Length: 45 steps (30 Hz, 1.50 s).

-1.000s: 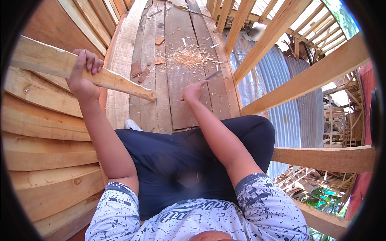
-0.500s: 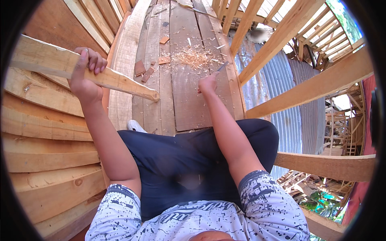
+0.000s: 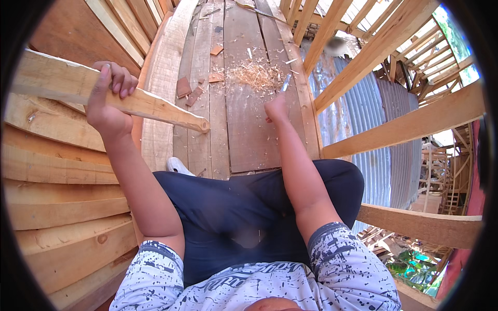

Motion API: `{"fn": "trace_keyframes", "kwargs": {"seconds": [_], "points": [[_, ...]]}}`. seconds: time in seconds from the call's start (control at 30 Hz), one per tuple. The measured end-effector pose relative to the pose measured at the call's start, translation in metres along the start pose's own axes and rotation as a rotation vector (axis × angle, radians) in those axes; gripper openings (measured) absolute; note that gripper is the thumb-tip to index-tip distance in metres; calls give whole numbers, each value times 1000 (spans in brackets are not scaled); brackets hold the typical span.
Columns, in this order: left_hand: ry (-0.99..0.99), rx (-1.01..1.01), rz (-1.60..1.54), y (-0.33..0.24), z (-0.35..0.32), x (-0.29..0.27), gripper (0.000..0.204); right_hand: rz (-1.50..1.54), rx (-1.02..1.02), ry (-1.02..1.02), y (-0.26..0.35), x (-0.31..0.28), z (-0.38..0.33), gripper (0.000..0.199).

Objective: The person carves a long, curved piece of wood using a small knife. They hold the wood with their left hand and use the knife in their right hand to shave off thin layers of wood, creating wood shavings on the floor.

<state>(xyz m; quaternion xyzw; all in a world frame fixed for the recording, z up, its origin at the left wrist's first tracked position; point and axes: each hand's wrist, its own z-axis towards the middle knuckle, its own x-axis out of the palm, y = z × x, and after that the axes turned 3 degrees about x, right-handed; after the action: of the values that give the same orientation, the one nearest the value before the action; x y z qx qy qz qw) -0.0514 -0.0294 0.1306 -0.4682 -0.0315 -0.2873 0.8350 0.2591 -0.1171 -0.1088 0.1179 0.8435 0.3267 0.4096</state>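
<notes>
My left hand (image 3: 110, 98) is wrapped round a long pale wooden bar (image 3: 168, 110), held slantwise above the floor on the left. The bar narrows to a rounded, notched tip near the middle of the view. Off to the right, my right hand (image 3: 276, 108) is closed round the handle of a knife (image 3: 286, 83), mostly hidden in the fist. Its narrow shiny blade points away from me, apart from the bar. A heap of wood shavings (image 3: 254, 74) lies on the plank floor (image 3: 254, 135) just beyond that hand.
Stacked boards (image 3: 62, 168) line the left side. Wooden railing slats (image 3: 363, 62) rise on the right, with corrugated metal sheets (image 3: 363, 119) beyond them. Small reddish wood scraps (image 3: 183, 87) lie on the floor left of the shavings. A white shoe (image 3: 178, 166) shows beside my leg.
My right hand has shifted slightly right, and the knife blade has turned to point more straight ahead. My left hand still grips the bar in nearly the same place.
</notes>
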Motion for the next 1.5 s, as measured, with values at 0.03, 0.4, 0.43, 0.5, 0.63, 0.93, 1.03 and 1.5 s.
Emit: {"fn": "trace_keyframes", "kwargs": {"seconds": [0.03,0.4,0.43,0.5,0.63,0.93,1.03,1.5], "points": [[4,-2,-5,0,0,0,23,12,24,-24,-1,-7,5,69],[26,-12,-22,2,0,5,21,-169,-266,-182,-20,10,27,54],[31,-10,-18,1,-1,4,21,-205,-295,-306,-21,10,29,55],[37,-5,-6,-1,-2,0,22,-200,-241,-307,-25,2,36,50],[60,-11,-52,3,2,7,21,-200,-122,-798,-61,14,84,34],[34,-10,-56,1,1,3,21,-252,-234,-151,-30,29,19,73],[28,-14,-67,3,1,5,20,-165,-165,-440,-37,33,20,57],[16,-15,-50,3,3,1,19,-158,-364,-362,-27,54,12,52]]}}
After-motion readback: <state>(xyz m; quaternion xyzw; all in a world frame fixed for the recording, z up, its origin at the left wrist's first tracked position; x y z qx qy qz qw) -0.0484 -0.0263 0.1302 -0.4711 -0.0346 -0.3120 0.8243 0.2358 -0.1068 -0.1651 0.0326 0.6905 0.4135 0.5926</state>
